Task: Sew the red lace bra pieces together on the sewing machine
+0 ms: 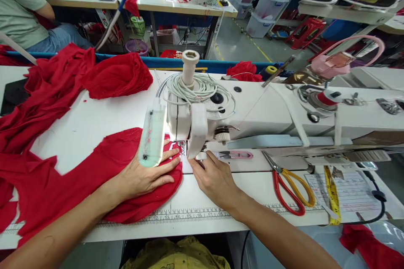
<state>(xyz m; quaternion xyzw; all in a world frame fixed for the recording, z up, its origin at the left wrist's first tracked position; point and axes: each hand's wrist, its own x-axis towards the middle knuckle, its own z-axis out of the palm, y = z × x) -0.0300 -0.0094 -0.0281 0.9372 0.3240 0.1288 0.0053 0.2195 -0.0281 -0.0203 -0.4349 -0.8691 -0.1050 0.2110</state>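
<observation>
Yellow cloth (176, 256) bunches at the bottom edge, below the forearms and nearest the viewer. Above it, the person's left hand (143, 176) lies flat, fingers spread, pressing on a piece of red fabric (94, 185) that covers the table to the left of and beneath that hand; it presses down without gripping. Its fingertips point toward the needle area of the white sewing machine (252, 113), just ahead of both hands. The right hand (214, 178) rests on the table just right of the fabric's edge, fingers curled forward under the machine head; whether they pinch anything cannot be told. A printed ruler strip (189, 216) runs along the table edge between the two wrists. Just beyond the right hand lies a pink thread snip (236, 155), and further right a pair of scissors (290, 189) with red and yellow handles, then a yellow measuring tape (331, 193). More red fabric is heaped (116, 75) well ahead of the left hand. Another person in a green shirt (19, 8) sits at the far left.
</observation>
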